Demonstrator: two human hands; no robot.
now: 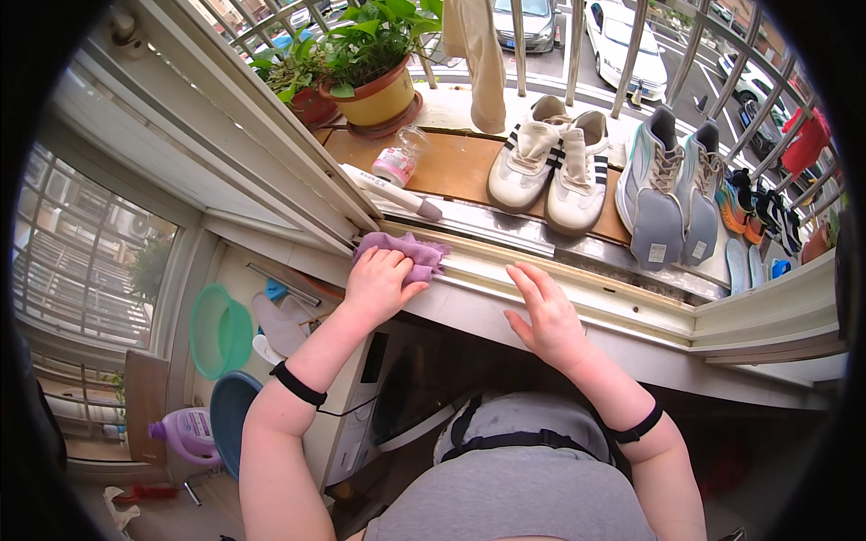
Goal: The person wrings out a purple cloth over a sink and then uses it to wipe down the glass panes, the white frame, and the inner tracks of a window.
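Observation:
My left hand (384,280) presses down on a crumpled purple cloth (423,253), its fingers bent over it. The cloth lies on the white window track (500,274), against the foot of the sliding window frame (298,149) at the left. Further right, my right hand (543,312) hovers over the tiled inner sill (467,304) with its fingers apart and nothing in it. Just beyond the cloth, a white handle with a grey tip (399,193) lies across the outer ledge beside a clear plastic bottle with a pink label (396,164).
White sneakers with dark stripes (582,179) and grey running shoes (653,176) stand on the ledge before metal railings (629,54). A potted plant (375,95) is at the back left. Below left are a green basin (220,331), a purple detergent bottle (186,434) and a washing machine (355,406).

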